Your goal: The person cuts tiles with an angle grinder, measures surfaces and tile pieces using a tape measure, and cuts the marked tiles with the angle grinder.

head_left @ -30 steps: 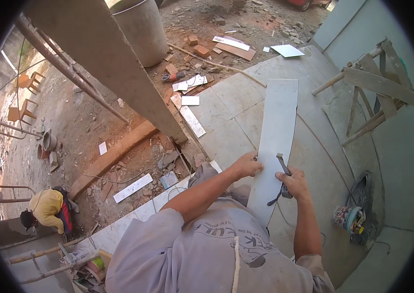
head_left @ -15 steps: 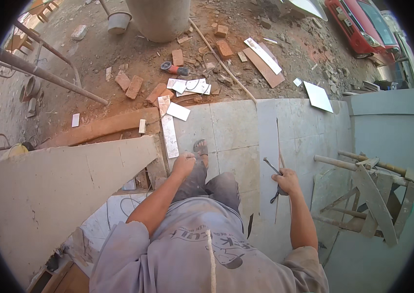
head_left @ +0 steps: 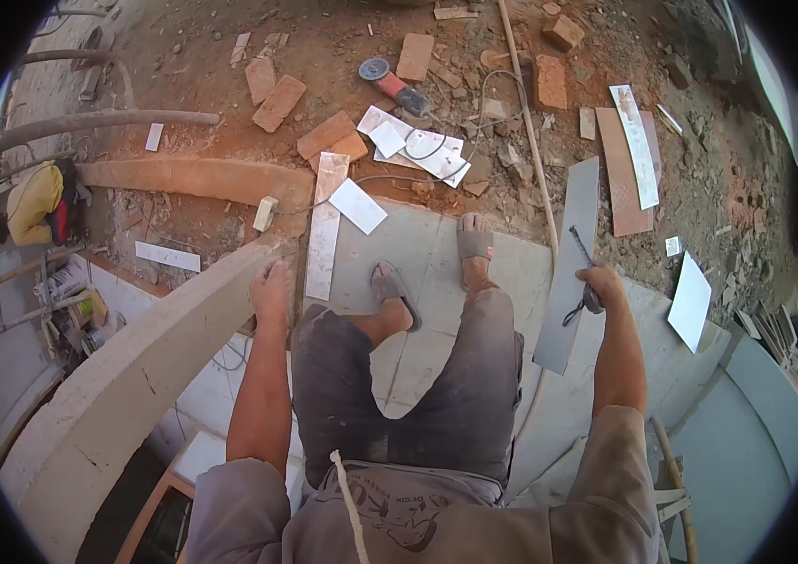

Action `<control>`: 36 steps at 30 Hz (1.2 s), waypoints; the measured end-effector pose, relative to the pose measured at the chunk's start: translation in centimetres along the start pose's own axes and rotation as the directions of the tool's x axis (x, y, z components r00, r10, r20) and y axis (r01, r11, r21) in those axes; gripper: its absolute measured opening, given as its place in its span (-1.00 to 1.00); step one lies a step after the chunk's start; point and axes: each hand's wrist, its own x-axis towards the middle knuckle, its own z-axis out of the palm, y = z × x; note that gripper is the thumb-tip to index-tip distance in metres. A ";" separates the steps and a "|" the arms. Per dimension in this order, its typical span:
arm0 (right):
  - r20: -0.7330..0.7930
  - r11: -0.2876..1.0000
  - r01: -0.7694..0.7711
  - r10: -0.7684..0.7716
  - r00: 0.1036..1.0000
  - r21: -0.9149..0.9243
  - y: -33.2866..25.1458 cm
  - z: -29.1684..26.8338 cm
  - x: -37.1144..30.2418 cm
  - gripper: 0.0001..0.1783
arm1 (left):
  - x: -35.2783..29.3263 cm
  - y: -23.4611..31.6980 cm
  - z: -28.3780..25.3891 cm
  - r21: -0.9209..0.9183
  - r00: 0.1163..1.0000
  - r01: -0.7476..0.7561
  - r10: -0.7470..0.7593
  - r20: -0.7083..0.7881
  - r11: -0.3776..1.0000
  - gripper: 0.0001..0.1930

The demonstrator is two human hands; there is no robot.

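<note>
Pale strip [head_left: 563,282]: holding it, apparently, out to the right of the legs [head_left: 455,367], running lengthwise away and overlapping, in this view, the edge between tiled floor [head_left: 408,235] and reddish earth [head_left: 173,56]. Clasping a dark tape measure [head_left: 592,299] in the right hand [head_left: 604,284], just at the strip's right edge, with a short length of blade jutting out over the pale face. Probably pinching the strip in the same grasp, though hiding too much behind the fingers to be sure. Keeping the left hand [head_left: 272,289] away from the strip, over the far end of a concrete ledge [head_left: 164,357], carrying nothing visible; being unable to tell contact with the ledge, or how tightly curled the fingers.

Judging progress from the layout: seeming partway through. Counting as done, presumably, the cutting of several white pieces, lying loose near a red-and-black angle grinder [head_left: 397,89], plus a long white strip [head_left: 326,226] and a small white rectangle [head_left: 358,206] resting at the floor's edge. Leaving the pale strip not yet set down or fixed anywhere, and leaving the grinder unheld on the ground. Making out no pencil mark or fresh cut on the strip, so being unable to say how much is remaining.
</note>
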 end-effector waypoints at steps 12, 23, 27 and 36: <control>0.090 0.542 -0.011 -0.120 0.989 0.840 0.3 3.8 35.0 -0.49 | 22.3 -13.9 24.9 0.436 0.932 -0.062 0.208 -0.297 0.898 -0.23; 0.202 0.348 -0.115 -0.223 0.954 0.931 0.7 7.6 40.5 -0.46 | 24.0 -14.8 32.1 0.484 0.878 0.101 0.152 -0.455 0.869 0.22; 0.214 0.456 -0.142 -0.111 0.970 0.879 2.1 7.6 42.4 -0.50 | 24.3 -14.6 31.6 0.437 0.903 0.077 0.123 -0.411 0.896 0.22; -0.036 0.698 0.081 -0.078 0.996 0.711 0.3 9.8 39.2 -0.58 | 26.9 -14.9 26.3 0.504 0.920 0.166 0.051 -0.388 0.847 -0.06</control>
